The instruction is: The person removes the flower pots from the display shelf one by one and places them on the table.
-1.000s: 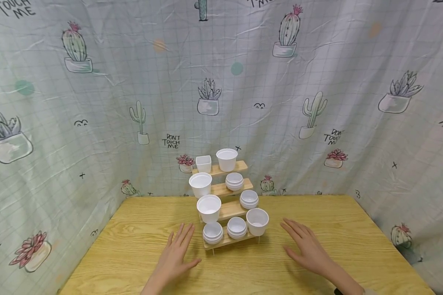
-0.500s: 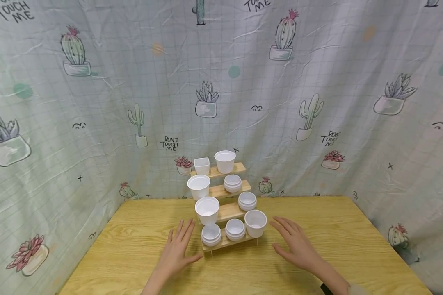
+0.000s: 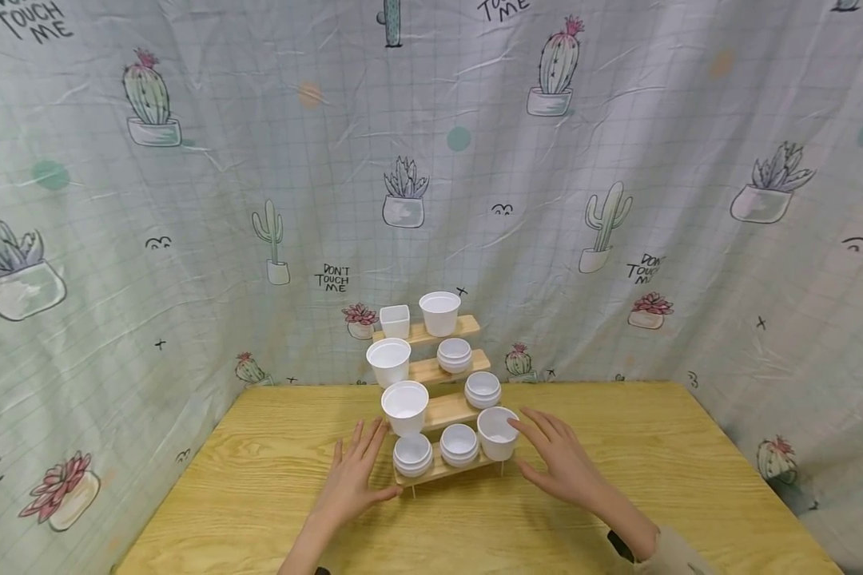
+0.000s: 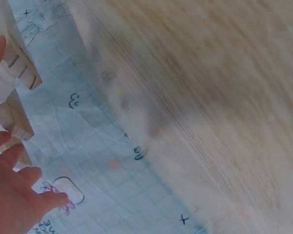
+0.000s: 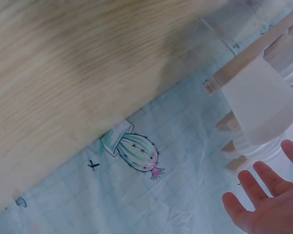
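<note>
Curtain (image 3: 331, 160) behind white pots (image 3: 405, 409) reads "DON'T TOUCH ME".

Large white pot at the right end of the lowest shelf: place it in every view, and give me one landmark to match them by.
Head: large white pot in the lower half, a little right of centre.
Left wrist: not in it, as far as can be made out.
Right wrist: at the right, the pot with its mouth toward the lower right.
Shared landmark: the wooden stand.
</note>
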Tool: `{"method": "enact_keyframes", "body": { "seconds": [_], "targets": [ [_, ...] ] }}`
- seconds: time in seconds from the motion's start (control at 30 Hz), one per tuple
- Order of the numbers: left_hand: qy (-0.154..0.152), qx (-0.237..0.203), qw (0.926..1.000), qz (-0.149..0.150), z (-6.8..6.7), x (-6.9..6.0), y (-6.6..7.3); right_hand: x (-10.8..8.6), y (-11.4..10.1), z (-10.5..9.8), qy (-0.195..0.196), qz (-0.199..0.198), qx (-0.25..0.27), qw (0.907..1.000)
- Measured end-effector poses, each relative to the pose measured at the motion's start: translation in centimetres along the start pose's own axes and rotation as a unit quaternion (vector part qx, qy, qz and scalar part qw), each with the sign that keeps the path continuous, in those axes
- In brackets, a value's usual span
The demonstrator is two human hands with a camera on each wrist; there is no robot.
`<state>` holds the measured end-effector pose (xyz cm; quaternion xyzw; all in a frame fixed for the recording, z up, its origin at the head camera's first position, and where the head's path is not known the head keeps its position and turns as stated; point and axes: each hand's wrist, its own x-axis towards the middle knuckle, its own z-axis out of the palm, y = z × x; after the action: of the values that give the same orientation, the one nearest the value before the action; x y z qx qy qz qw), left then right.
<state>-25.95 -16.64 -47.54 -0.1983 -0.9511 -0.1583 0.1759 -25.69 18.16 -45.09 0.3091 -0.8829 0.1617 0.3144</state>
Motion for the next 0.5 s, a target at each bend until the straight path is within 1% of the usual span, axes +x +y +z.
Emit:
{"method": "enact_keyframes", "body": {
  "seconds": [0.13, 0.2, 0.37, 0.5],
  "targets": [
    [0.0, -0.005, 1.0, 0.001, 0.2, 0.2, 0.1, 0.6, 0.0, 0.1, -0.012, 0.005, -0.008, 0.9999],
    [0.007, -0.008, 0.9999, 0.003, 0.3, 0.3, 0.1, 0.8, 0.0, 0.1, -0.02, 0.01, -0.012, 0.9997],
    [0.023, 0.0, 0.9997, 0.006, 0.4, 0.6, 0.1, 1.1, 0.1, 0.4, -0.033, 0.018, -0.016, 0.9992],
    [0.021, 0.004, 0.9998, 0.006, 0.4, 0.8, 0.2, 1.4, 0.1, 0.5, -0.038, 0.018, -0.019, 0.9989]
  ]
}}
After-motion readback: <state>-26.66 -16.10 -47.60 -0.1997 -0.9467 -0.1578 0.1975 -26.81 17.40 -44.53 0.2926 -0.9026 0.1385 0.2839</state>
